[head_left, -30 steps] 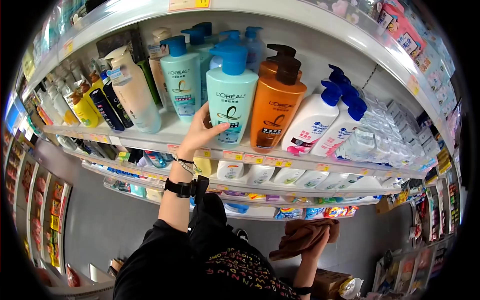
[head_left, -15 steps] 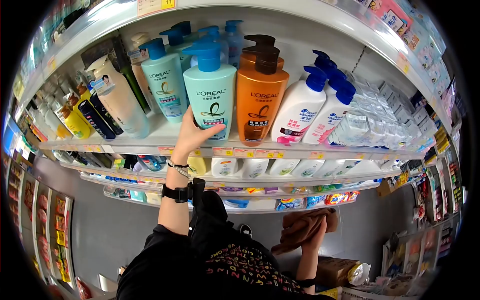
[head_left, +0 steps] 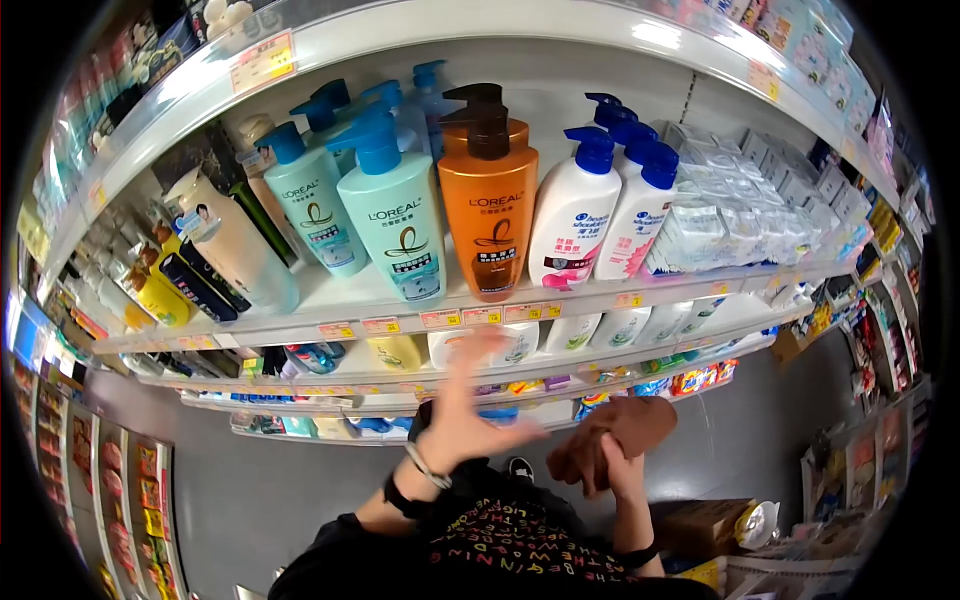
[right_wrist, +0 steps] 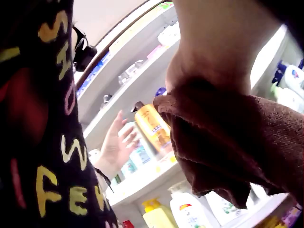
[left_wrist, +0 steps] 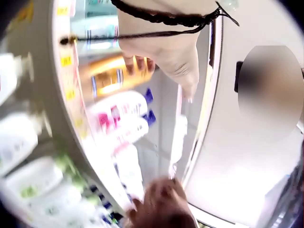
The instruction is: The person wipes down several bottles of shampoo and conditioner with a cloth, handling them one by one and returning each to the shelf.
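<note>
In the head view my left hand [head_left: 468, 420] is blurred, fingers spread, in front of the lower shelves and holding nothing. My right hand [head_left: 625, 468] grips a bunched brown cloth [head_left: 640, 425] to the right of it. Above the left hand, a light-green pump bottle [head_left: 398, 230] and an orange pump bottle [head_left: 488, 220] stand side by side at the front of the upper shelf. The right wrist view shows the cloth [right_wrist: 237, 142] hanging from the right hand and the left hand [right_wrist: 118, 147] apart from it.
White pump bottles [head_left: 575, 225] and stacked clear-wrapped packs [head_left: 735, 235] stand right of the orange bottle. A second green bottle [head_left: 320, 215] and a tilted pale bottle [head_left: 235, 245] are at the left. A cardboard box [head_left: 695, 525] lies on the floor at the lower right.
My left hand has let go of the front green bottle and moved down and right, toward the cloth. The right hand still holds the cloth, now slightly higher. The view has shifted.
</note>
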`<action>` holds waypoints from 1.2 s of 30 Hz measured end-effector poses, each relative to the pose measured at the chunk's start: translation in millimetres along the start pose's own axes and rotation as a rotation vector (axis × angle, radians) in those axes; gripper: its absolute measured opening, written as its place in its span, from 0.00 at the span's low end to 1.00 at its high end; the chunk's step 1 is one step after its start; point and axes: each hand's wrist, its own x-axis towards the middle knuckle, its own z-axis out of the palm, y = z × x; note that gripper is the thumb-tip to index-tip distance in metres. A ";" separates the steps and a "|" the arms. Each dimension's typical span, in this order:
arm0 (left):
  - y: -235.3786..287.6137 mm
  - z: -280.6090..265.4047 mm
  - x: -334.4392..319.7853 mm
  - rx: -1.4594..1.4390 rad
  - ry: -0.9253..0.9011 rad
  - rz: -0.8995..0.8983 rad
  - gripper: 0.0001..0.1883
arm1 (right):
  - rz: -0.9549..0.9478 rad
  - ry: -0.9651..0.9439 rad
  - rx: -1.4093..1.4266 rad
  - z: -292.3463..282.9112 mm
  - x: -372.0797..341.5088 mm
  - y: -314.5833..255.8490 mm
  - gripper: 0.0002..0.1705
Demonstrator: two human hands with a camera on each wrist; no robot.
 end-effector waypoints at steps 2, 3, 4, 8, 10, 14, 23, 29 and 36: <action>21.6 34.3 -10.1 -0.184 -0.393 -0.116 0.39 | -0.214 -0.046 -0.090 19.0 12.4 -11.1 0.31; 22.0 45.0 -19.5 -0.184 -0.395 -0.118 0.39 | -0.209 -0.056 0.003 33.7 18.1 -41.6 0.34; 19.9 53.5 -26.6 -0.292 -0.436 -0.253 0.38 | -0.209 -0.059 0.003 39.9 20.6 -45.9 0.34; 7.4 38.9 -22.9 -0.328 -0.374 -0.345 0.41 | -0.109 -0.168 0.170 46.9 17.6 -57.9 0.39; 18.8 23.2 -17.2 -0.169 -0.074 -0.318 0.30 | -0.394 -0.022 -0.339 50.9 15.7 -72.1 0.38; 7.9 0.7 -24.7 -0.565 0.647 -0.386 0.29 | -0.273 -0.040 0.025 50.2 16.9 -57.5 0.20; 86.5 -41.7 43.8 -0.806 1.393 -0.164 0.28 | -0.165 -0.736 0.092 91.5 8.6 -54.0 0.14; 91.7 -44.0 43.3 -0.810 1.417 -0.150 0.27 | -0.027 -1.043 0.282 113.9 -8.4 -35.4 0.27; 83.9 -45.5 33.7 -0.806 1.396 -0.167 0.27 | 0.018 -1.093 0.404 119.4 -9.2 -13.5 0.28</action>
